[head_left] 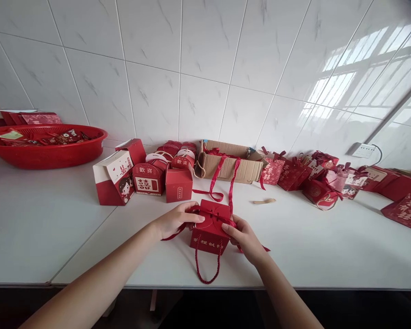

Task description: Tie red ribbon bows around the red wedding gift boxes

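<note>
A red gift box with gold characters stands near the front edge of the table, its rope handle hanging down toward me. Across its top runs a red ribbon, crossed at the middle. My left hand pinches the ribbon at the box's left side, thumb on the lid. On the right, my right hand grips the ribbon's other side, its thumb at the top edge of the box. Loose ribbon tails trail out beyond both hands.
Behind the box stands a cardboard carton with ribbon spilling over its front. Several red and white boxes sit to its left, and a red plastic basin farther left. Finished-looking gift boxes line the right, near a small wooden stick.
</note>
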Demonstrator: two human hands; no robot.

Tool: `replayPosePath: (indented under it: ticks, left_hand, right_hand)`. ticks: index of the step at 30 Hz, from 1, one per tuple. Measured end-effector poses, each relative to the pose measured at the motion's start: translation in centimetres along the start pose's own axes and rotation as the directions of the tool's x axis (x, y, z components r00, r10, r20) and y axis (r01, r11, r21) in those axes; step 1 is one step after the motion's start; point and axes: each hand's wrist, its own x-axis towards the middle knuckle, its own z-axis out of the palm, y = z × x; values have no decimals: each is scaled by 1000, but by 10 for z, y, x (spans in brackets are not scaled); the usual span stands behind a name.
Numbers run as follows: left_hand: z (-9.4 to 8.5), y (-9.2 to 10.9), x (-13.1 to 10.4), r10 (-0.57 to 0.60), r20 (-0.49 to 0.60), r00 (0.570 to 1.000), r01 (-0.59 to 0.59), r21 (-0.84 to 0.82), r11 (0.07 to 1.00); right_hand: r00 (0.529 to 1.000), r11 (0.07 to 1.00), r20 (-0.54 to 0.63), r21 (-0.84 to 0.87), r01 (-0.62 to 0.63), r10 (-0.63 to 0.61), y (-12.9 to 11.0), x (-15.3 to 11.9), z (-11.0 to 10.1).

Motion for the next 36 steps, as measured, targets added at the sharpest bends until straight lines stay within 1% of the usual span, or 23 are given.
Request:
replayPosePath:
  ticks: [4,7,13,16,18,21,24,27,30,32,36]
  left_hand:
    - [-3,-2,2,-1,-29,1000,1,15,1000]
    - [-4,-4,3,1,-28,1000,0,25,1000]
    - [3,-4,1,44,-49,998,-43,26,999]
    - [8,-4,0,60,-41,997,-58,47,997]
    - [10,-5,0,44,-50,998,-40,69,997]
    - [8,-9,2,26,-37,999,-24,65,998]
    - [4,-12,5,90,-18,996,-89,49,995]
    - [4,-13,6,134,-69,988,-131,48,990]
    - [5,-12,6,134,-117,984,-134,8,991]
    - [5,-12,6,138,-110,984,-139,-2,990]
    - [3,-12,6,164,-45,985,-163,37,986]
  right_hand:
    - [1000,1000,12,10,2,-2,0,1,1]
    - [1000,1000,7,24,-1,1,0,1,2]
    - [1000,997,1,73,18,-18,3,2,-1]
    - [999,996,-33,82,28,-26,6,3,-6]
    - [999,996,-41,84,32,-29,6,4,-11]
    - [999,992,-4,121,41,-40,5,6,-20]
    - [999,979,29,203,36,-43,4,9,-27]
    - [998,965,27,260,43,-51,3,10,-31]
    - [998,957,38,287,32,-45,3,11,-33]
    - [998,954,49,299,18,-34,4,12,-34]
    - [999,954,49,298,4,-19,5,10,-36]
